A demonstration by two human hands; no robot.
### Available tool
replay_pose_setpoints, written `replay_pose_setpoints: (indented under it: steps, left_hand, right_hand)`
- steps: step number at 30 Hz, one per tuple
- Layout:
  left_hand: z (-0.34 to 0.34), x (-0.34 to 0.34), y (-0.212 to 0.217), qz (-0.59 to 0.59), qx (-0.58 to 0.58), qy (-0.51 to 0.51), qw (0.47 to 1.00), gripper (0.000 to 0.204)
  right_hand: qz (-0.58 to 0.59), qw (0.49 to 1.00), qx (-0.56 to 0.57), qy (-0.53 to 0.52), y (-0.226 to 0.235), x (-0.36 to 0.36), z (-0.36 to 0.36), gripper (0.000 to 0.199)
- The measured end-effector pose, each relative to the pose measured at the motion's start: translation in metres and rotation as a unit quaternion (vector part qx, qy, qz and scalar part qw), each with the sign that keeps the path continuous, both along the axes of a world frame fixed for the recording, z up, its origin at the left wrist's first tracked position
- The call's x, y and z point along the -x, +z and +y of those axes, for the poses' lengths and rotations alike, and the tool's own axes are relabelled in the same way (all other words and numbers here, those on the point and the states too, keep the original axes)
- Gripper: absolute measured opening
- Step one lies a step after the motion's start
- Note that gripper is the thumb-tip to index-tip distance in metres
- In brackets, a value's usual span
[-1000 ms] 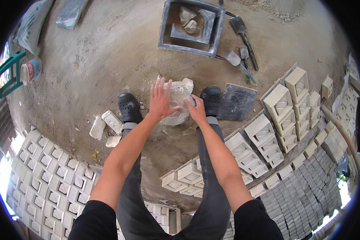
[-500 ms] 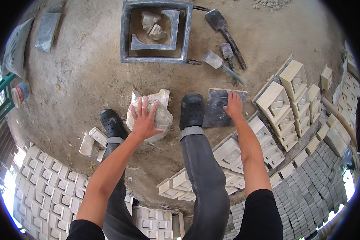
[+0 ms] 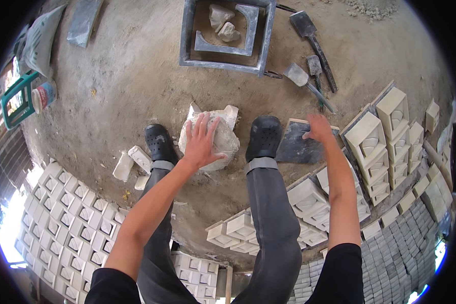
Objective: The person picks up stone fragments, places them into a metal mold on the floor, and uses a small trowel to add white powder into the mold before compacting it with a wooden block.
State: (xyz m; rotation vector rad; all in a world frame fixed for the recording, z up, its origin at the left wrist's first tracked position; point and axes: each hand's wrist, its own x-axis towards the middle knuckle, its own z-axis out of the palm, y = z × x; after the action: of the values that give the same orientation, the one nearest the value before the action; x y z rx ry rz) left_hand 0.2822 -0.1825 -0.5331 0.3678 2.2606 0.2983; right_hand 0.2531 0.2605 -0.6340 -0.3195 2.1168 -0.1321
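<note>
A rough, pale lump of clay-like material (image 3: 223, 144) lies on the ground between my shoes, with white broken pieces (image 3: 231, 115) under its far side. My left hand (image 3: 203, 142) rests flat on top of it, fingers spread and open. To the right of my right shoe lies a dark, flat rectangular board (image 3: 299, 144). Over its far right corner is my right hand (image 3: 318, 128), thumb apart and fingers reaching past the far edge. Those fingers are slightly blurred; I see no grip on the board.
A grey rectangular frame (image 3: 185, 35) ahead surrounds an L-shaped piece and two lumps. Trowel-like tools (image 3: 298, 75) lie right of it. Stacked pale patterned blocks (image 3: 365, 134) stand close on the right, with more blocks (image 3: 66, 218) at lower left. White fragments (image 3: 122, 166) lie by my left shoe.
The whole view has shifted, so things sit farther right. My right hand has moved slightly away over the board's far edge. My left hand stays on the lump.
</note>
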Motion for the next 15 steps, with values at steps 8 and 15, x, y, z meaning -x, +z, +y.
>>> replay_pose_setpoints:
  steps: [8,15]
  left_hand:
    - [-0.040,-0.042,0.011,0.183,-0.082,0.273,0.941,0.068]
    - [-0.084,-0.084,0.017,-0.058,0.033,0.538,0.840,0.046]
  right_hand:
    - [-0.058,0.997,0.003,-0.042,0.102,-0.060,0.071,0.033]
    - [0.104,0.981,-0.014,-0.165,0.268,-0.017,0.033,0.028]
